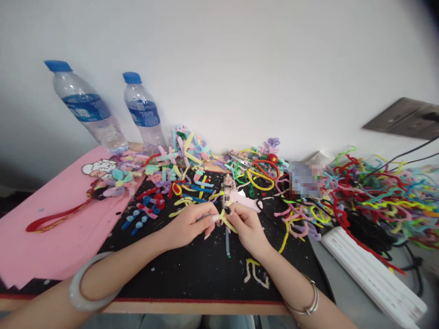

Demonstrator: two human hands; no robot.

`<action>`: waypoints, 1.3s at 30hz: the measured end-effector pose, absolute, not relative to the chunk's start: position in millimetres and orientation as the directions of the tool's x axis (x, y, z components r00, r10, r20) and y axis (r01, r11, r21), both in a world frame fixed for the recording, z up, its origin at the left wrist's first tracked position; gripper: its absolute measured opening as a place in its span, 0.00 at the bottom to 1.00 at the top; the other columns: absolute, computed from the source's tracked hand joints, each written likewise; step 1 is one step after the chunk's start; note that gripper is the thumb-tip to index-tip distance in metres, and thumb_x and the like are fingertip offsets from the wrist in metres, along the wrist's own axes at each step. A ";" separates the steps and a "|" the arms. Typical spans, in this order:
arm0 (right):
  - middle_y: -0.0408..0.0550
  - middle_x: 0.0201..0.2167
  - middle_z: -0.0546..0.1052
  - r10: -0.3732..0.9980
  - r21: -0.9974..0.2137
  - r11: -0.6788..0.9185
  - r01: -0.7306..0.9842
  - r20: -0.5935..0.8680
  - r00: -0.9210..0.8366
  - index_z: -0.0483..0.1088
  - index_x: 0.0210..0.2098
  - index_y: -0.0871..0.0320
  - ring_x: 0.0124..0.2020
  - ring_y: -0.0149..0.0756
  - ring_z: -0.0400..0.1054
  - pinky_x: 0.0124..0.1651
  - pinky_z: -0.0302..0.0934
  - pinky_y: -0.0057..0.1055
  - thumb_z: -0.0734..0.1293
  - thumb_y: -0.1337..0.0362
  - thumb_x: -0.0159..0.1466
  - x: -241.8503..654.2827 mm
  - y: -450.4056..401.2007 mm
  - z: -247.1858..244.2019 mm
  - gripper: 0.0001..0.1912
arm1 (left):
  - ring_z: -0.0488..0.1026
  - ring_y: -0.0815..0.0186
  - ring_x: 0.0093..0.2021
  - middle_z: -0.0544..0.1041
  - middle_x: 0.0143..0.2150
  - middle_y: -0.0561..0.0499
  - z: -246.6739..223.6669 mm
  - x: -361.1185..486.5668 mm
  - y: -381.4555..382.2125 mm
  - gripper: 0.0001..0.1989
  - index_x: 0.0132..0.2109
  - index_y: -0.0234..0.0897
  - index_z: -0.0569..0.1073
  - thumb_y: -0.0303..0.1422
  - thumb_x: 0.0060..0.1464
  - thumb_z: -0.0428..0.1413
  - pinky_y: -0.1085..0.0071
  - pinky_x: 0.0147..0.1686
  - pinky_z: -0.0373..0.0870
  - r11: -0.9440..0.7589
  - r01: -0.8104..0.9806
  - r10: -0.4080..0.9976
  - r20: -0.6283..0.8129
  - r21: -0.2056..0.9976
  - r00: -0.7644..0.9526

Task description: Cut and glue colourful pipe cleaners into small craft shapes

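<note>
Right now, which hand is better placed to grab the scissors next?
Probably the right hand: it's nearer the yellow handle of the scissors. The left hand is farther off. Both pinch the yellow pipe cleaner.

1. Head cam: worn up top, looks fwd & down over table point(178, 307).
2. Faces wall point(260, 73) at back, v. wide.
3. Near: L hand point(190, 225) & R hand point(249, 230) approx. mid-frame, arms point(137, 261) in from btm.

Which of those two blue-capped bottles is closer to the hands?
The right bottle of the pair: it stands nearer the left hand, while the other bottle stands farther left, beside the pink sheet.
</note>
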State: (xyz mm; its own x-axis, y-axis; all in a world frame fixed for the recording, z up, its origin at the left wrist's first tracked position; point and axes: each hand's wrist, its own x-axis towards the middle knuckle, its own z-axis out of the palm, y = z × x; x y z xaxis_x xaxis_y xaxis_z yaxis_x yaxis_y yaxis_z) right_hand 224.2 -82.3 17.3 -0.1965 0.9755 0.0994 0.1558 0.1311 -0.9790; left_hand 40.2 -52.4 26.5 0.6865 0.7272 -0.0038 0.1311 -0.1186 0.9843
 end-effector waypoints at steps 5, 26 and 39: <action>0.51 0.43 0.71 0.856 -0.759 0.496 0.422 0.508 -0.093 0.68 0.45 0.54 0.32 0.32 0.66 0.25 0.58 0.26 0.66 0.68 0.61 239.1 -76.8 22.4 0.13 | 0.51 0.75 0.15 0.65 0.16 0.58 23.7 38.2 -43.1 0.13 0.31 0.35 0.63 0.39 0.61 0.48 0.77 0.18 0.47 0.152 0.001 0.687 -0.107 0.988 0.719; 0.38 0.19 0.59 0.956 -0.903 0.263 0.341 0.198 -0.215 0.59 0.23 0.57 0.22 0.28 0.52 0.25 0.48 0.26 0.60 0.65 0.64 220.3 -85.7 20.8 0.13 | 0.59 0.72 0.25 0.64 0.24 0.57 26.4 40.7 -51.2 0.11 0.30 0.35 0.66 0.34 0.60 0.48 0.75 0.26 0.55 -0.252 0.238 0.746 0.032 0.938 0.665; 0.39 0.26 0.68 0.996 -0.995 0.088 -0.043 0.089 -0.029 0.65 0.35 0.56 0.20 0.24 0.56 0.22 0.50 0.23 0.69 0.61 0.58 219.7 -80.4 16.6 0.09 | 0.68 0.67 0.35 0.70 0.34 0.52 19.5 42.9 -45.1 0.09 0.39 0.37 0.73 0.37 0.57 0.54 0.75 0.33 0.66 0.037 -0.023 0.906 -0.024 0.999 0.424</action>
